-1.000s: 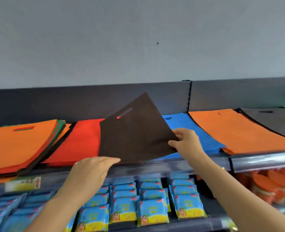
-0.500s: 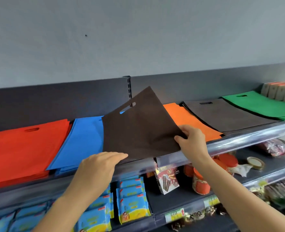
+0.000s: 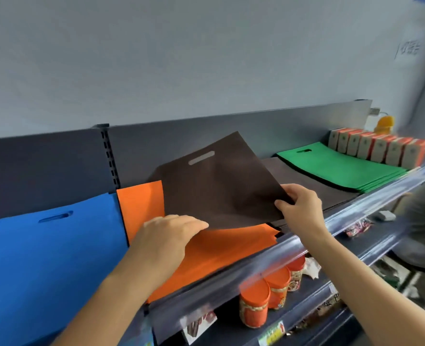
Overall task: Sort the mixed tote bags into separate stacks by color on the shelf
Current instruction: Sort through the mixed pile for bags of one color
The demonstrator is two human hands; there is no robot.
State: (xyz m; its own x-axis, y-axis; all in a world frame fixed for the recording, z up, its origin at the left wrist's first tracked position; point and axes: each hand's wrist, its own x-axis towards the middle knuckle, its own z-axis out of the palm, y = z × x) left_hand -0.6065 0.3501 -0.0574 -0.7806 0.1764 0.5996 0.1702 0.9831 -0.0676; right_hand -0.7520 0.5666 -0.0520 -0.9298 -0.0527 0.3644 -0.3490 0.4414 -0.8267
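Brown tote bag pinched at corner by right hand, left hand flat against its lower edge

A dark brown tote bag held at a tilt over the orange stack on the top shelf. Right hand pinching the bag's right corner, thumb on top. Left hand flat-fingered at the lower left edge, above the orange bags. Blue stack to the left, a dark brown stack just right of the orange. Beyond that, a green stack and a row of orange-and-grey boxes at the far end. Orange-lidded jars on the shelf below.
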